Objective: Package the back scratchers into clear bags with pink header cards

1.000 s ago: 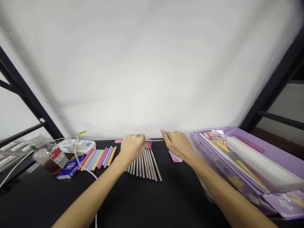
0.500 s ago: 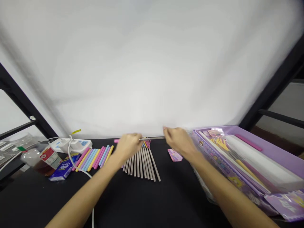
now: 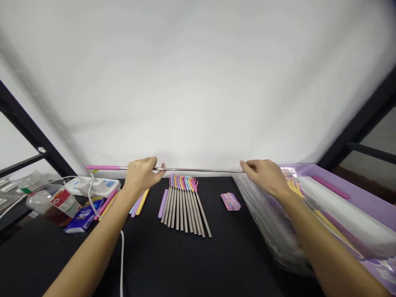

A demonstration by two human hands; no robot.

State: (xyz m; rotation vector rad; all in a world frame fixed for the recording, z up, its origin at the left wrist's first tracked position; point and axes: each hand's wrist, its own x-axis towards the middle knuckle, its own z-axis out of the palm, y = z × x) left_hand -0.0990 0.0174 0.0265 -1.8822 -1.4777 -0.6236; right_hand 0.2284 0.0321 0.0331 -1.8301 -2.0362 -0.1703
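Observation:
A telescopic back scratcher point(image 3: 201, 170) stretches level across the view, its thin metal rod drawn out long and its pink handle point(image 3: 102, 167) out to the left. My left hand point(image 3: 144, 172) is around the rod near the handle, thumb pointing right. At the other end my right hand point(image 3: 264, 175) pinches the rod; the tip is hidden in the fingers. Below lies a fanned row of metal scratcher rods point(image 3: 185, 210) with small coloured claw heads. A purple handle point(image 3: 163, 203) rests beside that row. More coloured handles point(image 3: 142, 202) lie partly behind my left forearm.
A purple box point(image 3: 355, 181) with packaged scratchers and clear plastic bags point(image 3: 262, 218) take up the right. A pink card point(image 3: 230, 201) lies on the black table point(image 3: 185, 264). At left are a power strip point(image 3: 107, 186), white cable point(image 3: 121, 255), bottle point(image 3: 46, 206) and blue pack point(image 3: 83, 218).
My hands have moved apart, left hand leftward and right hand rightward, and the rod between them is now much longer. The pink handle has shifted left with it.

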